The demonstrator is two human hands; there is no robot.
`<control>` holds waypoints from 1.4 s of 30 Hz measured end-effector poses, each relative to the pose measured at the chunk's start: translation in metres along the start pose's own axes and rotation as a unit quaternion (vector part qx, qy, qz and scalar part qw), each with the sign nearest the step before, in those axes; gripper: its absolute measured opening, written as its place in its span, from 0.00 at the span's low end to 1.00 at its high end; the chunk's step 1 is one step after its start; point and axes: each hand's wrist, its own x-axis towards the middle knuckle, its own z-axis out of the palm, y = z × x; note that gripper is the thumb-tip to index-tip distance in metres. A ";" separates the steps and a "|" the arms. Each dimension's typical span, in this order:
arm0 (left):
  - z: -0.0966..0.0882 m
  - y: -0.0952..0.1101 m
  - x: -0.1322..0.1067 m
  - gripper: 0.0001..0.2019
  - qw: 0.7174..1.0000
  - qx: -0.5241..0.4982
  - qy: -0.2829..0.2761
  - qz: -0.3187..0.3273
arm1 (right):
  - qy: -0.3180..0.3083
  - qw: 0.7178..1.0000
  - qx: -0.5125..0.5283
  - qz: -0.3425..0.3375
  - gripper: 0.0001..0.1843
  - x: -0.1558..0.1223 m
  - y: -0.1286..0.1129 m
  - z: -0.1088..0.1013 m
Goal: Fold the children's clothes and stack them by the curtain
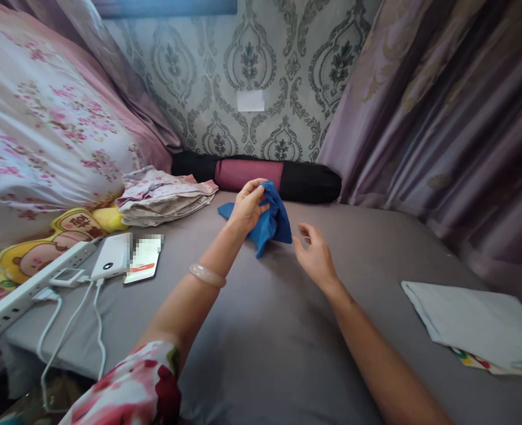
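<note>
A crumpled piece of blue cloth point(275, 217) hangs from my left hand point(249, 205), whose fingers pinch its upper edge. Part of it shows on the far side of my wrist, and its lower tip hangs close over the grey bed sheet. What kind of cloth item it is, I cannot make out. Just right of the cloth, my right hand point(312, 252) is held apart from it, fingers curved and separated, holding nothing. A pale bangle point(207, 275) circles my left wrist.
Folded patterned clothes point(163, 196) lie behind on the left. Nearer are a phone point(144, 260), a white power bank point(112, 255) and a power strip point(35, 294) with cables. A black and maroon roll point(249, 176) lies along the wall. Folded pale fabric point(477, 321) sits at right.
</note>
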 end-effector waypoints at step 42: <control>-0.043 0.055 -0.063 0.12 0.962 0.259 0.041 0.076 | -0.220 0.931 0.227 0.183 0.22 0.018 -0.018 -0.126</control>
